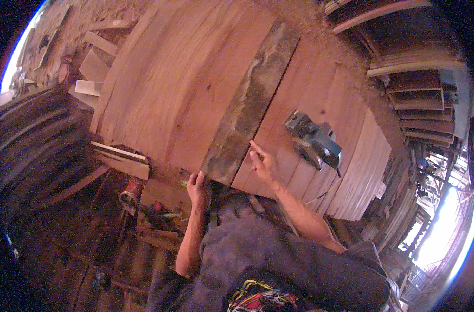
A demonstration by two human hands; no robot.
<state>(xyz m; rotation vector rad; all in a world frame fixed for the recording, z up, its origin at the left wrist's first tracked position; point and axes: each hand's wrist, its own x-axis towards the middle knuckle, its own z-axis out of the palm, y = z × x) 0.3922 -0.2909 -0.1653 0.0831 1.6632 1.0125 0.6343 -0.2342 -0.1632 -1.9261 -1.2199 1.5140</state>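
Note:
A long dark, rough-surfaced plank (252, 99) lies across a wide reddish-brown wooden surface (164, 78) made of boards, with a narrow dark gap along its right edge. At the plank's near left corner, my left hand (196, 190) is closed, its fingers bent at the end. My right hand (264, 164) rests by the plank's right edge. Its index finger is stretched out to the gap, while the other fingers are partly bent, and it holds nothing. To the right of that hand, a dark electric hand planer (315, 140) sits on the boards with its cord trailing toward me.
Wood offcuts (94, 78) stick out at the far left, beside dark corrugated sheets (34, 140). A red tool (130, 195) stands below the surface's left corner. Stacked timber (421, 99) is at the right. Sawdust (346, 57) covers the ground beyond.

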